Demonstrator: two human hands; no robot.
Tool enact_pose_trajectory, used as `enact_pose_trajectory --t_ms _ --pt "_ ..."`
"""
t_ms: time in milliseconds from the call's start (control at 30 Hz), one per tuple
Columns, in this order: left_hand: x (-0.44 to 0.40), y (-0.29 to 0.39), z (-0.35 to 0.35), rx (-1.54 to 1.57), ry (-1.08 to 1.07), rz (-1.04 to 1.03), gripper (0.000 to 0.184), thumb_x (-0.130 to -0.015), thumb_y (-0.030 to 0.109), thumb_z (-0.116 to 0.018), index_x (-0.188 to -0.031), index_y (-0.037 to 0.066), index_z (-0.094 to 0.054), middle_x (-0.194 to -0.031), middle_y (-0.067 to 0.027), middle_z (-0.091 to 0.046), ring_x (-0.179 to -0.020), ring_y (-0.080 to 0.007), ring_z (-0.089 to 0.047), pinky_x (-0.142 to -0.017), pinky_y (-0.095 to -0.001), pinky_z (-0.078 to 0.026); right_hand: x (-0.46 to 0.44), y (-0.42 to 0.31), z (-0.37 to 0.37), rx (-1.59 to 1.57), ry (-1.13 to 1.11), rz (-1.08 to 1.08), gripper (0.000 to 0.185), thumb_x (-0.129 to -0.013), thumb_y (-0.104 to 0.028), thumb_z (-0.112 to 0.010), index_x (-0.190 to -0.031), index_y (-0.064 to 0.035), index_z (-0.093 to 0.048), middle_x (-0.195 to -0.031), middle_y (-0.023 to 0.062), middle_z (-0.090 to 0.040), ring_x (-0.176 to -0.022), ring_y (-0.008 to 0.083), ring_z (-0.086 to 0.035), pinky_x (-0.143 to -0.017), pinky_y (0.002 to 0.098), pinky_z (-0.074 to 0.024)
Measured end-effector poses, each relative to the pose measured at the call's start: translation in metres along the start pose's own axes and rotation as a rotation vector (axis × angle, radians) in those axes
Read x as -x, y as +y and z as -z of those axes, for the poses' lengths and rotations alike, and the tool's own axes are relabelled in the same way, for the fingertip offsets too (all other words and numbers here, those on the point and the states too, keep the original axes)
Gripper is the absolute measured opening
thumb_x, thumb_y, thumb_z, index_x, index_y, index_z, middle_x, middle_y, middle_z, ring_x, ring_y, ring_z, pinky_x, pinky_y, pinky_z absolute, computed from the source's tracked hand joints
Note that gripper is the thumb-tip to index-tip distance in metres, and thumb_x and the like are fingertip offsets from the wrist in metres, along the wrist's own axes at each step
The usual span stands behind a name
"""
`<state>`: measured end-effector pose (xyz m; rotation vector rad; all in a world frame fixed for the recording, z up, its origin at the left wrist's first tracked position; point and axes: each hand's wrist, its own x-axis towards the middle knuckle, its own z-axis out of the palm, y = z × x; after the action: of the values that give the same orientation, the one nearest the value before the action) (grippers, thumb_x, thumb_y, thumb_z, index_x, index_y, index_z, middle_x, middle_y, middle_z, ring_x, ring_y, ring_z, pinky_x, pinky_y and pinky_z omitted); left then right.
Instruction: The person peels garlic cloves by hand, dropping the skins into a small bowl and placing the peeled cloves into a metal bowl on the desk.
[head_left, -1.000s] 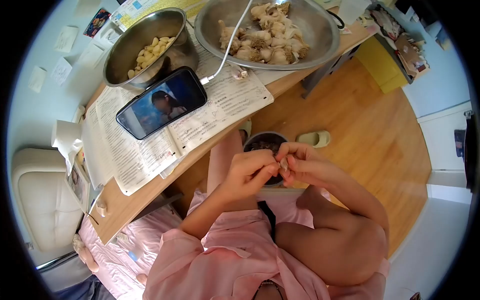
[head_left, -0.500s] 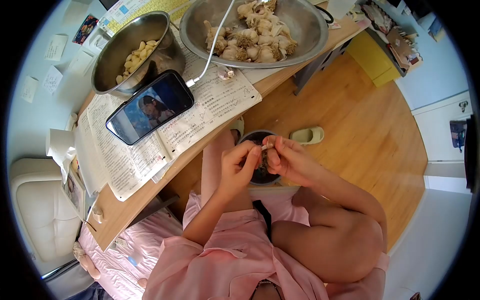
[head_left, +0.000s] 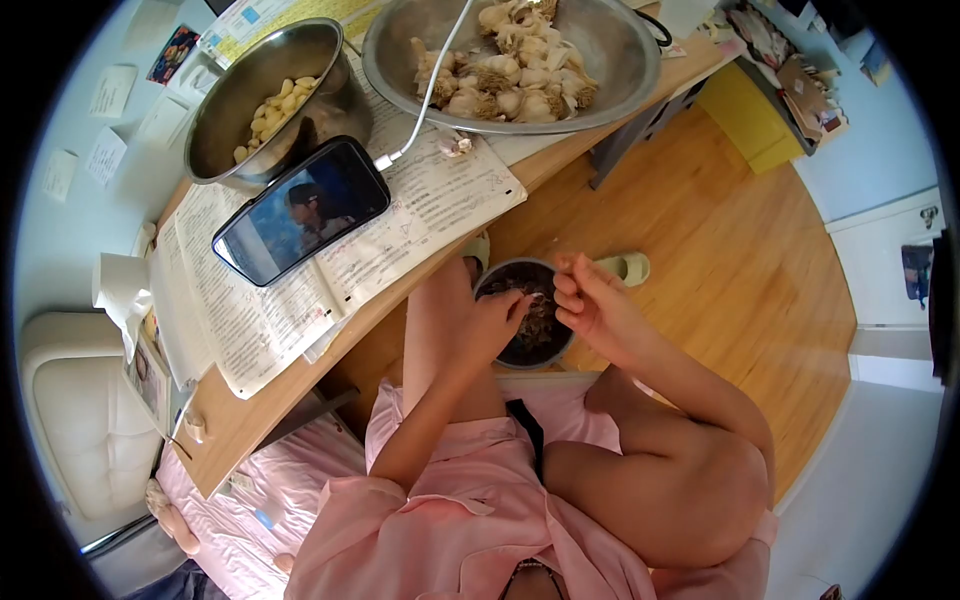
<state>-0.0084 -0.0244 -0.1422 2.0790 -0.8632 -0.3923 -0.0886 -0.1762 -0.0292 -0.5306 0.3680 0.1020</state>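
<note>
Sunlit wooden floor spreads beyond the worktop, and I read the clock from the person's seat. Between nine and ten o'clock is a padded cream headboard. Toward eleven, a deep steel pot holds garlic cloves heaped at one side, bare of skin, smooth, plump and pale yellow. Just nearer the person, a phone shows a picture above an open, printed book.

At twelve, the left hand is over the near side of a dark bin of brownish scraps. Its fingers are together; whether they grip the pale fleck by their tips, I can't make out. Farther out at twelve, a wide steel basin carries whole garlic bulbs, off-white and papery, several with tufts of tan roots. Just past twelve, the right hand has its fingers curled inward beside the bin; I can't tell whether the tips meet or hold anything. Close behind is a pale green slipper.
</note>
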Motion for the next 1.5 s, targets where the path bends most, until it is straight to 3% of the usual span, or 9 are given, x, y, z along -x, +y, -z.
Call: enact_pose_trajectory --t_ms 167,333,400,633,767,867,967,1233,1500 --pt "-0.004 -0.061 -0.053 -0.133 -0.192 0.085 0.027 -0.084 0.023 -0.056 -0.072 0.000 -0.062 -0.071 -0.0185 -0.060 -0.068 -0.0333 -0.060 -0.062 -0.0420 -0.048 0.002 -0.003 -0.004 0.106 0.041 0.003 0.024 -0.092 -0.022 -0.052 -0.113 -0.0097 -0.050 -0.097 0.0040 -0.060 -0.083 0.0112 -0.060 -0.072 0.0224 -0.0477" --pt "-0.004 -0.170 -0.147 -0.384 -0.391 0.106 0.031 -0.090 0.015 -0.047 -0.119 0.005 -0.049 -0.109 -0.0030 -0.061 -0.098 -0.0147 -0.059 -0.076 -0.0239 -0.047 0.006 -0.007 -0.011 0.320 -0.032 0.020 0.029 -0.093 -0.026 -0.051 -0.115 -0.0074 -0.050 -0.112 0.0097 -0.060 -0.096 0.0162 -0.061 -0.079 0.0270 -0.0482" --pt "-0.007 -0.209 -0.192 -0.471 -0.263 0.114 0.023 -0.087 0.014 -0.049 -0.107 0.003 -0.052 -0.100 -0.0058 -0.060 -0.090 -0.0201 -0.059 -0.073 -0.0297 -0.047 0.007 -0.008 -0.017 0.405 -0.025 0.026 0.031 -0.093 -0.028 -0.050 -0.116 -0.0062 -0.050 -0.114 0.0107 -0.060 -0.097 0.0170 -0.061 -0.081 0.0276 -0.0476" --pt "-0.006 0.001 -0.006 0.298 0.103 0.042 0.012 -0.081 0.007 -0.058 -0.090 0.000 -0.062 -0.072 -0.0111 -0.062 -0.061 -0.0187 -0.060 -0.056 -0.0316 -0.047 0.009 -0.009 -0.014 0.548 -0.127 0.119 0.027 -0.094 -0.022 -0.050 -0.113 -0.0029 -0.050 -0.112 0.0122 -0.060 -0.098 0.0186 -0.061 -0.081 0.0282 -0.0470" --pt "0.005 0.060 0.048 0.754 0.222 0.043 0.013 -0.084 0.002 -0.056 -0.095 0.004 -0.062 -0.070 -0.0033 -0.061 -0.060 -0.0055 -0.055 -0.053 -0.0194 -0.042 0.020 -0.011 -0.029 0.550 -0.224 0.182 0.019 -0.090 -0.012 -0.055 -0.106 -0.0035 -0.051 -0.104 0.0093 -0.062 -0.094 0.0158 -0.060 -0.077 0.0273 -0.0460" --pt "0.003 0.040 0.038 0.623 0.116 0.083 0.012 -0.088 0.006 -0.053 -0.094 0.005 -0.063 -0.067 0.0002 -0.060 -0.059 -0.0033 -0.053 -0.052 -0.0186 -0.040 0.038 -0.026 -0.068 0.880 -0.567 0.501 0.008 -0.091 -0.008 -0.050 -0.095 -0.0026 -0.054 -0.100 0.0178 -0.062 -0.081 0.0191 -0.061 -0.072 0.0286 -0.0477" --pt "0.002 0.013 0.010 0.500 0.039 0.098 0.011 -0.087 0.008 -0.055 -0.094 0.006 -0.063 -0.065 0.0001 -0.061 -0.055 -0.0043 -0.052 -0.050 -0.0199 -0.041 0.066 -0.046 -0.119 0.832 -0.730 0.460 0.013 -0.083 0.002 -0.056 -0.070 -0.0017 -0.052 -0.080 0.0197 -0.059 -0.062 0.0201 -0.057 -0.064 0.0271 -0.0456" --pt "0.023 -0.035 -0.038 0.323 -0.186 0.096 0.013 -0.087 0.013 -0.053 -0.096 0.008 -0.062 -0.065 -0.0050 -0.062 -0.054 -0.0137 -0.057 -0.050 -0.0286 -0.045 0.079 -0.039 -0.128 0.747 -0.930 0.658 0.021 -0.083 -0.016 -0.059 -0.080 0.0026 -0.067 -0.081 0.0114 -0.062 -0.065 0.0212 -0.061 -0.051 0.0268 -0.0480" --pt "0.021 -0.039 -0.051 0.297 -0.178 0.088 0.012 -0.087 0.013 -0.054 -0.095 0.007 -0.061 -0.067 -0.0072 -0.063 -0.056 -0.0170 -0.059 -0.052 -0.0304 -0.046 0.108 -0.042 -0.166 0.327 -0.355 0.175 0.031 -0.076 -0.016 -0.053 -0.064 0.0112 -0.062 -0.063 0.0203 -0.058 -0.049 0.0224 -0.056 -0.043 0.0260 -0.0454"
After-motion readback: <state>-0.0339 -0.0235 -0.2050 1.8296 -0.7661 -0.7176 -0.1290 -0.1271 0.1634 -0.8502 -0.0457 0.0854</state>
